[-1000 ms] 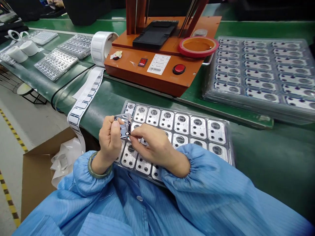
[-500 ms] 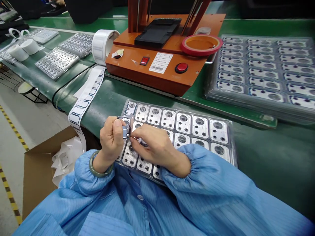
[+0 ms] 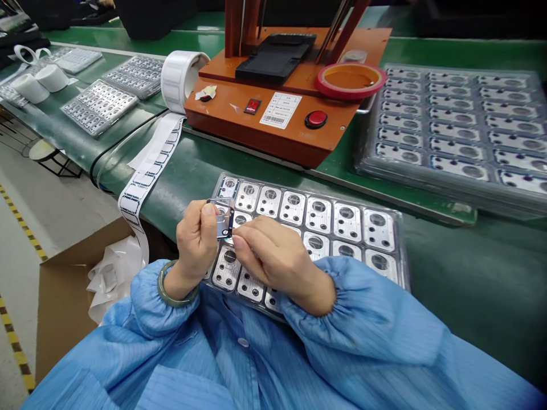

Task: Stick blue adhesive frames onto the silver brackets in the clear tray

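I've got L hand point(image 3: 195, 242) in a narrow grip on the small metal plate point(image 3: 224, 219), long axis approx. upright in view, R hand point(image 3: 276, 256) right by its lower edge, can't tell if touching, all above the plastic tray point(image 3: 404, 267).

A small rectangular silver metal frame point(image 3: 224, 218), held upright, pinched in the left hand point(image 3: 195, 242), above a clear plastic tray point(image 3: 400, 256) of silver plates point(image 3: 318, 213)

The person wears a light blue coat point(image 3: 384, 353) with thin stripes and a round white button point(image 3: 243, 342). The 2 sleeves end in puffy, gathered cuffs point(image 3: 342, 299). A smooth green bangle point(image 3: 173, 300) sits on the left wrist point(image 3: 182, 279).
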The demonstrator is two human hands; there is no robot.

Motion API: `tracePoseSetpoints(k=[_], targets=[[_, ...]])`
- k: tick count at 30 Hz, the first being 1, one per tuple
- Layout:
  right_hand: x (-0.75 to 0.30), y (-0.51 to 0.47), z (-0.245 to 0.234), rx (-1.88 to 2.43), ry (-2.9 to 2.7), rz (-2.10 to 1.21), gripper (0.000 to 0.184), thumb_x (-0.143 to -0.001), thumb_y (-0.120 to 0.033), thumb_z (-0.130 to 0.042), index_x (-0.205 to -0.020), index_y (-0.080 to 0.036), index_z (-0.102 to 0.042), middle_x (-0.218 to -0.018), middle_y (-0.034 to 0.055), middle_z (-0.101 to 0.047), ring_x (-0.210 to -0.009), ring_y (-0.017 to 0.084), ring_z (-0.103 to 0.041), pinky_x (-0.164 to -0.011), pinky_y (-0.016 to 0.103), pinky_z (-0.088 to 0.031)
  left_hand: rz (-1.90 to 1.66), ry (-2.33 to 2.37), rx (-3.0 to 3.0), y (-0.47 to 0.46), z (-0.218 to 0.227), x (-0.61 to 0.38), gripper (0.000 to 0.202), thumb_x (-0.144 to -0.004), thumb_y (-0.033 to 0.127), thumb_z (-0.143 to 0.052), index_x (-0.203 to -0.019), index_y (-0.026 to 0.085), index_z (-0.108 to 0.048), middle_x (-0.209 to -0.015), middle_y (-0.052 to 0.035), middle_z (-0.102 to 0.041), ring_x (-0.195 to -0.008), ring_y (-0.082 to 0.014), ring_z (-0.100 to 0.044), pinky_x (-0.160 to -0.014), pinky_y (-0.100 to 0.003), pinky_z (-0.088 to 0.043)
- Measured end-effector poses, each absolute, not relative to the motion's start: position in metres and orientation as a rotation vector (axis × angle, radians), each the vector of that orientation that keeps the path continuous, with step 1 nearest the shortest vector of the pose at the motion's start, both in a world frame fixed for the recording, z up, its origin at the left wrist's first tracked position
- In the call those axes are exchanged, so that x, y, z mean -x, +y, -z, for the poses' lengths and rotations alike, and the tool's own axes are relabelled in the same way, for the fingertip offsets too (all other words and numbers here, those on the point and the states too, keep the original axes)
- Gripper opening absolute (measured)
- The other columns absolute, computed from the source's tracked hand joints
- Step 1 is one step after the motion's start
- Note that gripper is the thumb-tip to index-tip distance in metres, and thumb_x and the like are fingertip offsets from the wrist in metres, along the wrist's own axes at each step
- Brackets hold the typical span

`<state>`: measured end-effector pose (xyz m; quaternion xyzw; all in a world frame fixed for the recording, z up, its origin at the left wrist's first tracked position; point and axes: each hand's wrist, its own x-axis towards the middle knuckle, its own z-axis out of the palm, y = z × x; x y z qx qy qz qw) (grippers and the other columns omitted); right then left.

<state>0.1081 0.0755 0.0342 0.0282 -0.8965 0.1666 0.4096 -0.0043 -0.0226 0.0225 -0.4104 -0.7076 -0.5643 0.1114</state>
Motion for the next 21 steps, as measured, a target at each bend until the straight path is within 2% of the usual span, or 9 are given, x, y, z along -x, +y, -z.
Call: tracePoseSetpoints(k=[5,8,12,15,17,20,21], targets=[[-0.114,0.079,-0.043,-0.044,-2.17,-0.258,0.009,-0.092,-0.016,-0.049,-0.087,-0.016,-0.056,-0.066,0.0045,-0.063,-0.061,0.017,-0.058,-0.055,0.029,-0.045,1.654,-2.138,1.19,-0.024,-0.026,0.003,0.03,-0.098,0.031,-0.038,-0.075,0.019,-0.053,-0.065,0.0028,-0.054,-0.059,-0.0087,-0.05,-0.059,-0.021,-0.041],[-0.127,0.084,-0.061,0.077,-2.204,-0.138,0.007,-0.089,-0.014,-0.053,-0.084,-0.016,-0.057,-0.068,0.0041,-0.064,-0.061,0.016,-0.059,-0.057,0.028,-0.045,1.705,-2.177,1.162,-0.028,-0.031,0.002,0.031,-0.097,0.033,-0.039,-0.074,0.019,-0.054,-0.064,0.0021,-0.054,-0.058,-0.009,-0.05,-0.058,-0.021,-0.042],[-0.164,0.107,-0.086,0.566,-2.335,-0.057,0.012,-0.091,-0.022,-0.054,-0.085,-0.016,-0.062,-0.075,0.0045,-0.068,-0.064,0.015,-0.062,-0.06,0.027,-0.043,1.901,-2.342,1.081,-0.036,-0.036,-0.004,0.033,-0.096,0.04,-0.04,-0.075,0.02,-0.055,-0.066,0.0012,-0.056,-0.06,-0.0102,-0.053,-0.057,-0.021,-0.044],[-0.204,0.137,-0.088,1.295,-2.581,-0.182,0.014,-0.09,-0.03,-0.054,-0.089,-0.019,-0.063,-0.076,0.0056,-0.069,-0.068,0.021,-0.063,-0.061,0.03,-0.041,2.056,-2.471,1.03,-0.044,-0.038,-0.012,0.032,-0.094,0.045,-0.043,-0.08,0.02,-0.057,-0.069,0.0003,-0.059,-0.061,-0.0114,-0.057,-0.054,-0.021,-0.045],[-0.232,0.155,-0.079,1.72,-2.668,-0.243,0.025,-0.091,-0.04,-0.046,-0.09,-0.019,-0.061,-0.08,0.0096,-0.07,-0.069,0.025,-0.062,-0.062,0.034,-0.041,2.119,-2.531,1.027,-0.049,-0.039,-0.018,0.032,-0.093,0.047,-0.044,-0.081,0.02,-0.058,-0.067,0.0004,-0.059,-0.058,-0.0112,-0.057,-0.05,-0.02,-0.044],[-0.265,0.171,-0.061,1.907,-2.729,-0.456,0.039,-0.09,-0.052,-0.043,-0.092,-0.016,-0.058,-0.09,0.0169,-0.069,-0.077,0.028,-0.063,-0.068,0.036,-0.043,2.181,-2.595,1.058,-0.052,-0.039,-0.031,0.032,-0.092,0.047,-0.047,-0.081,0.019,-0.059,-0.062,0.0013,-0.059,-0.051,-0.0099,-0.053,-0.046,-0.02,-0.042],[-0.272,0.174,-0.056,1.928,-2.721,-0.561,0.04,-0.089,-0.054,-0.044,-0.089,-0.017,-0.058,-0.089,0.0164,-0.069,-0.077,0.028,-0.063,-0.068,0.036,-0.043,2.192,-2.611,1.088,-0.052,-0.039,-0.035,0.032,-0.092,0.046,-0.047,-0.081,0.019,-0.059,-0.06,0.0015,-0.058,-0.049,-0.0095,-0.052,-0.045,-0.02,-0.041]])
